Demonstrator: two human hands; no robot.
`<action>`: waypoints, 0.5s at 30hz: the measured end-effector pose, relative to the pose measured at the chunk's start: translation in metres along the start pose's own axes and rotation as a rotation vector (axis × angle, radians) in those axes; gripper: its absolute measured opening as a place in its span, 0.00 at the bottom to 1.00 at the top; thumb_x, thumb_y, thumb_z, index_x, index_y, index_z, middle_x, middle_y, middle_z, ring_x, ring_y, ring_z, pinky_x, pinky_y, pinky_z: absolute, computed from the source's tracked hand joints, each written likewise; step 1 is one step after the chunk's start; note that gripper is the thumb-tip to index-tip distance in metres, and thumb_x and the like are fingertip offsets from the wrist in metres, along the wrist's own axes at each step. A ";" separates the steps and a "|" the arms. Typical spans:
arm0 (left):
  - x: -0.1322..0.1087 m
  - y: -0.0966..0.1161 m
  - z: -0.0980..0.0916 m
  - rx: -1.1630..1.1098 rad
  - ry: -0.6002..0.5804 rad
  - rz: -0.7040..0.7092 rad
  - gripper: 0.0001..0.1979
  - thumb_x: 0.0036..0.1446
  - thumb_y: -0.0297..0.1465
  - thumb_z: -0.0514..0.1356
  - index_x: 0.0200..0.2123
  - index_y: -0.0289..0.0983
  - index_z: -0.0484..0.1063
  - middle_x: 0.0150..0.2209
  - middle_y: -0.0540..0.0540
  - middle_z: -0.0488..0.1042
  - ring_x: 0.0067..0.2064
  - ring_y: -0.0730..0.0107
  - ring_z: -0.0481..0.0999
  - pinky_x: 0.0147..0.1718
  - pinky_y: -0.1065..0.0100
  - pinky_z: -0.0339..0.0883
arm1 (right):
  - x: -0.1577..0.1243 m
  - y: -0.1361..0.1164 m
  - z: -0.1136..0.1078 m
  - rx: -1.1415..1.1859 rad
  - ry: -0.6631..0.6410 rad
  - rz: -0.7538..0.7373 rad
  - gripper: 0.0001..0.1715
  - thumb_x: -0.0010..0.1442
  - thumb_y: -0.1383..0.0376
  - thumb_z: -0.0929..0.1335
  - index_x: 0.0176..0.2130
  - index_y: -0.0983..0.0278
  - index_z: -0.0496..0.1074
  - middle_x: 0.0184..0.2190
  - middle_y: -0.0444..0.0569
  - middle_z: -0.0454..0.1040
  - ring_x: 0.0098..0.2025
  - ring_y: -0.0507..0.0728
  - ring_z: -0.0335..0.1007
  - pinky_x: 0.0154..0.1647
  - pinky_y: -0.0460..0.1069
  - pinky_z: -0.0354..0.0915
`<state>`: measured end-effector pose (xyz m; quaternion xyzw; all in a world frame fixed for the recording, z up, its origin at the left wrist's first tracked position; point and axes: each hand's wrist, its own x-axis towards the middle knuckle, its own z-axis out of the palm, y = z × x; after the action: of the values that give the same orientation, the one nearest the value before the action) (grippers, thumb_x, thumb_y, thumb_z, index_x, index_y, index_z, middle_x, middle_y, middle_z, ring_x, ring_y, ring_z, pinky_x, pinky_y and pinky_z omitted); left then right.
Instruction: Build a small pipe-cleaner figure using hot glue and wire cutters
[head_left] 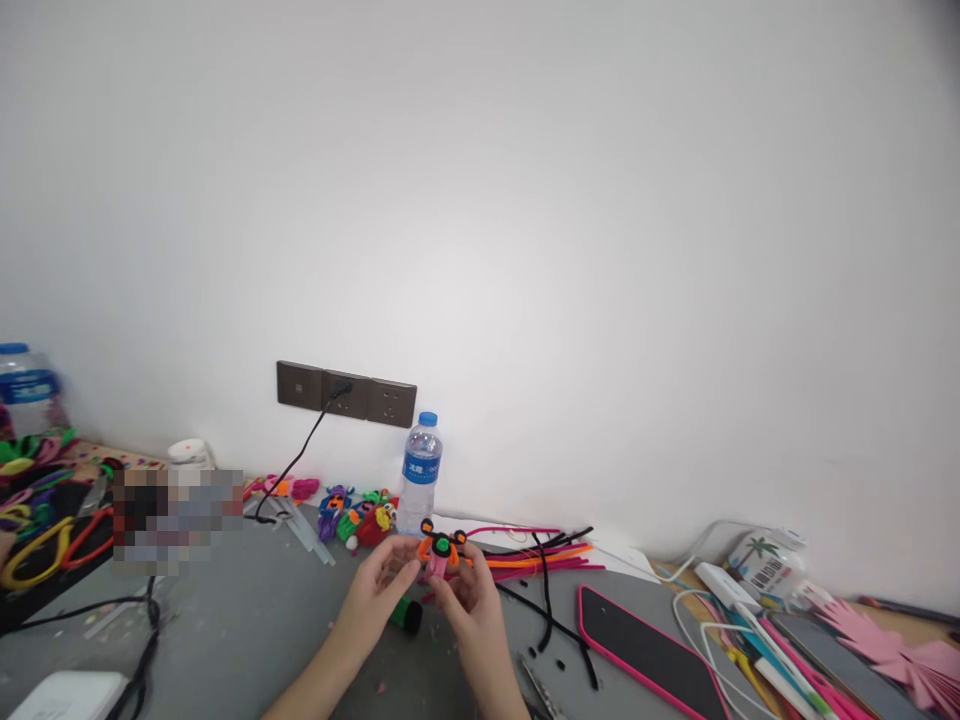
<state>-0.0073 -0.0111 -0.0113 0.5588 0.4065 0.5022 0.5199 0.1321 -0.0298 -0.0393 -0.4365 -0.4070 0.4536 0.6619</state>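
Note:
Between my two hands is a small pipe-cleaner figure [441, 548], orange and pink with a green and black centre and black tips on top. My left hand [388, 580] grips its left side with thumb and fingers. From the right, my right hand [474, 598] pinches the same figure. A green and black cylinder [407, 614] lies on the grey table just under my left hand. Beyond my right hand are loose pink, orange and black pipe cleaners [574, 552]. The figure's lower part is partly hidden by my fingers.
A water bottle [421, 475] stands against the wall, beside several finished pipe-cleaner figures [360, 515]. At right lie a pink-edged phone [649, 650] and a metal tool [538, 685]. Scissors [45, 560], black cables [150, 625] and a white box [71, 697] are at left.

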 end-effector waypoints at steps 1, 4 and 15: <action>0.001 0.000 0.000 -0.002 0.019 -0.004 0.19 0.49 0.45 0.64 0.39 0.38 0.75 0.38 0.44 0.78 0.43 0.58 0.75 0.43 0.65 0.69 | 0.000 0.001 0.000 -0.004 0.005 -0.005 0.32 0.45 0.52 0.76 0.46 0.61 0.67 0.25 0.43 0.72 0.24 0.53 0.64 0.24 0.46 0.61; 0.002 -0.001 -0.001 -0.017 0.042 -0.012 0.20 0.46 0.45 0.66 0.38 0.38 0.75 0.37 0.43 0.78 0.43 0.57 0.76 0.43 0.63 0.70 | 0.001 0.003 0.000 0.008 0.028 -0.025 0.34 0.47 0.51 0.75 0.49 0.60 0.66 0.27 0.44 0.71 0.26 0.54 0.65 0.26 0.47 0.63; 0.003 -0.004 -0.003 -0.006 0.025 -0.007 0.21 0.45 0.42 0.67 0.41 0.38 0.72 0.38 0.43 0.77 0.41 0.58 0.76 0.40 0.63 0.70 | -0.005 0.007 -0.004 -0.003 -0.062 -0.041 0.33 0.51 0.54 0.73 0.54 0.58 0.66 0.40 0.52 0.75 0.38 0.59 0.71 0.33 0.48 0.67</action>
<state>-0.0092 -0.0069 -0.0151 0.5494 0.4133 0.5086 0.5183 0.1328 -0.0343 -0.0478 -0.4149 -0.4370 0.4525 0.6574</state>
